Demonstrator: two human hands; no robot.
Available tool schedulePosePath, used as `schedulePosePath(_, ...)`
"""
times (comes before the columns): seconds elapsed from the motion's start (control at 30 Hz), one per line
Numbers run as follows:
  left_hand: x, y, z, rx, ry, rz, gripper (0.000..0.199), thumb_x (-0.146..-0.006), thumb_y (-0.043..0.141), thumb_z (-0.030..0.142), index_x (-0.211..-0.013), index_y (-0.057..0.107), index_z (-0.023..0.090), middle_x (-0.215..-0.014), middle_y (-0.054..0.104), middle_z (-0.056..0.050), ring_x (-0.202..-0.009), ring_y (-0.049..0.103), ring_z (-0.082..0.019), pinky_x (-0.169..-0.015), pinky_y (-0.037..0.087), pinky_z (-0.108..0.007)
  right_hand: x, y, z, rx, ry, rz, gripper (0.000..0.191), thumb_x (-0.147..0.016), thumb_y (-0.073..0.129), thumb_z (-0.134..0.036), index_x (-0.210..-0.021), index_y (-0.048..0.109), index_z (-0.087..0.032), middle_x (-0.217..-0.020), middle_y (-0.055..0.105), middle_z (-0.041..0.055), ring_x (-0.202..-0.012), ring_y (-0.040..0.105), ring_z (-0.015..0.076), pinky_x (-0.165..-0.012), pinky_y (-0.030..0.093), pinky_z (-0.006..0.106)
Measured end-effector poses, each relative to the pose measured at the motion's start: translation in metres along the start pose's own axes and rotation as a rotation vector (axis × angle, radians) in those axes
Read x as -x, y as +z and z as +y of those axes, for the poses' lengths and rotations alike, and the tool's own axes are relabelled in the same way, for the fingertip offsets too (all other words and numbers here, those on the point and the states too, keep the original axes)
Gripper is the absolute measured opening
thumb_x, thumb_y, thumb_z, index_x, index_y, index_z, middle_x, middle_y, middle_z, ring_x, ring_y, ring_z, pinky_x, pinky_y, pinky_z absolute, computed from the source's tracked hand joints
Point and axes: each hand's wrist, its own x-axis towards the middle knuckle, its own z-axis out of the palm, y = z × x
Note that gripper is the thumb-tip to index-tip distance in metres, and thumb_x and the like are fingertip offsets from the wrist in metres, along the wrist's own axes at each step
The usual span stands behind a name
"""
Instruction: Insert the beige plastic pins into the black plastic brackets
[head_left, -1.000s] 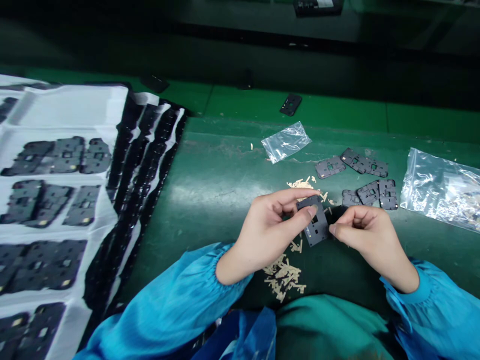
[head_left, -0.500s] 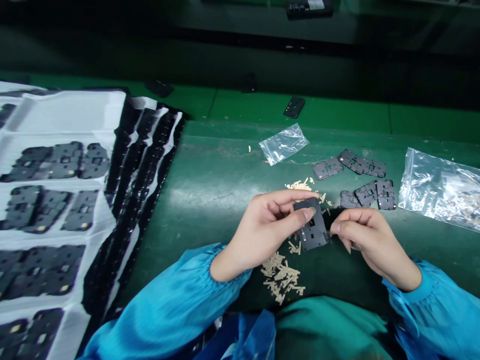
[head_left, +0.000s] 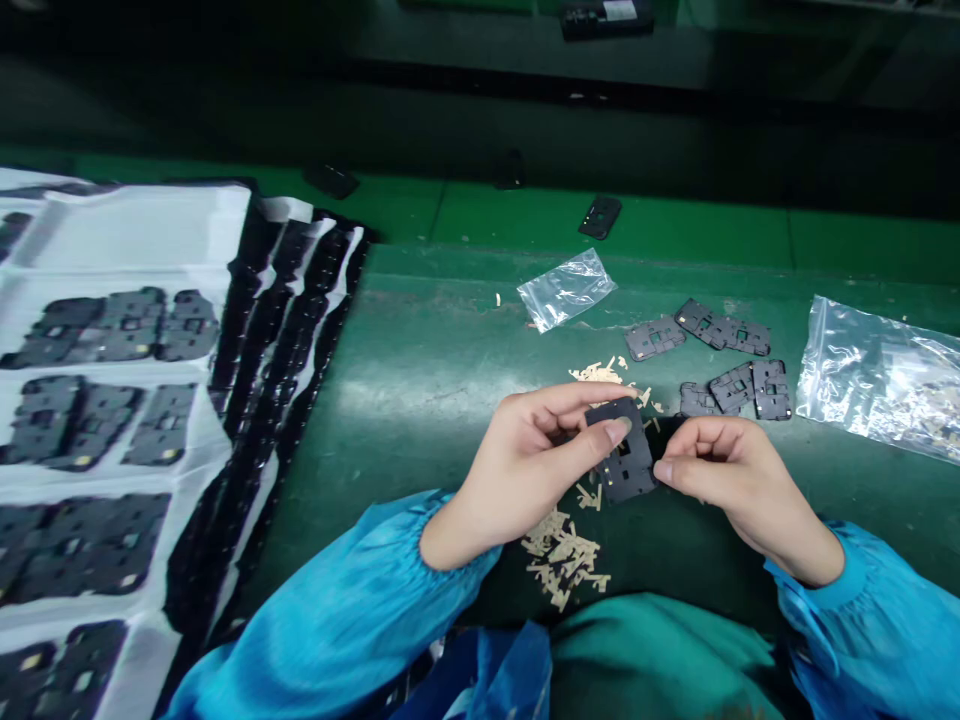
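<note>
A person's left hand (head_left: 525, 470) grips a dark perforated plate (head_left: 628, 468) above a green work mat (head_left: 420, 420), thumb pressed on its face and curled fingers behind it, steadying the piece in the air. The right hand (head_left: 750, 495) comes in from the other side, its thumb and fingertips (head_left: 664, 472) closed together at the plate's right edge; whether they pinch the edge or something small on it cannot be told. Held up this way, the plate leaves that edge free for the right hand. It sits squarer than a second ago, when it leaned further over, and the hands have drawn closer to the body. Tan slivers (head_left: 562, 560) lie heaped below the hands, with a smaller drift (head_left: 598, 372) just beyond them. Further on, loose plates (head_left: 731, 388) lie grouped on the mat beside a bulging plastic bag (head_left: 877, 380) holding more slivers, while a flatter clear bag (head_left: 566, 290) lies near the mat's far edge. To the left, rows of plates fill a white tray liner (head_left: 142, 225).
</note>
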Motion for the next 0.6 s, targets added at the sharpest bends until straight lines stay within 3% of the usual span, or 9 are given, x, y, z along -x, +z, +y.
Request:
schedulePosePath(0.3,-0.0001,0.0011,0.0002,0.059,0.039,0.002,0.026,-0.078,0.079,0.016,-0.104,0.082,0.019,-0.073,0.079,-0.002,-0.054,0.061,-0.01,-0.052,0.051,-0.019,0.0021,0.0029,0.0008,0.019,-0.063,0.077,0.02,-0.066,0.084,-0.03,-0.06,0.07,-0.018,-0.053,0.062,-0.0019,-0.048,0.045,0.0078,-0.047,0.032,0.022)
schedulePosePath(0.6,0.0003,-0.0006,0.0006,0.029,0.01,-0.003,0.027,-0.077,0.079,0.018,-0.104,0.082,0.019,-0.067,0.076,0.0,-0.051,0.057,-0.009,-0.049,0.047,-0.018,0.0011,0.0027,0.0011,0.06,-0.123,0.058,0.021,-0.071,0.081,-0.033,-0.068,0.067,-0.019,-0.057,0.06,-0.0029,-0.052,0.045,0.0092,-0.048,0.033,0.022)
